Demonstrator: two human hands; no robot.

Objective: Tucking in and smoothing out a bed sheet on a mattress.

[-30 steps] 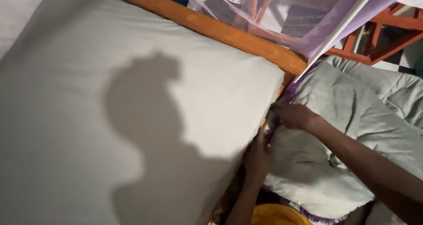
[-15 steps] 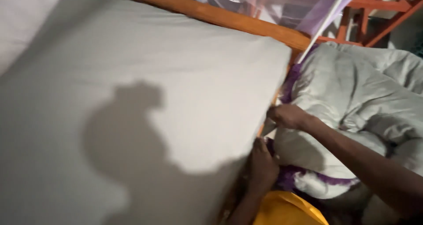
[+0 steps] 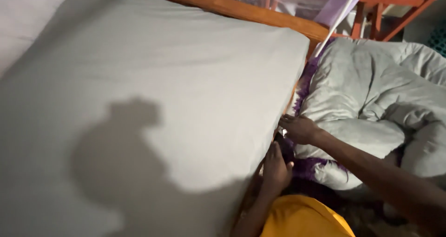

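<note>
narrow gap between mattress (image 3: pixel 153 79) edge and bunched duvet (image 3: pixel 371 97), wooden frame (image 3: pixel 241 12) behind

Orange-brown wooden bed rail (image 3: pixel 241 12) running along the far edge, at the top. Beyond it, sheer lilac netting (image 3: pixel 297 0) gathered beside a slanting white pole (image 3: pixel 341 16). Behind those, a red-orange wooden frame (image 3: pixel 385 5) of crossed struts. Yellow cloth (image 3: pixel 306 218) at the bottom edge. Dark head-and-shoulders shadow (image 3: pixel 125 153) cast low on the left.
</note>
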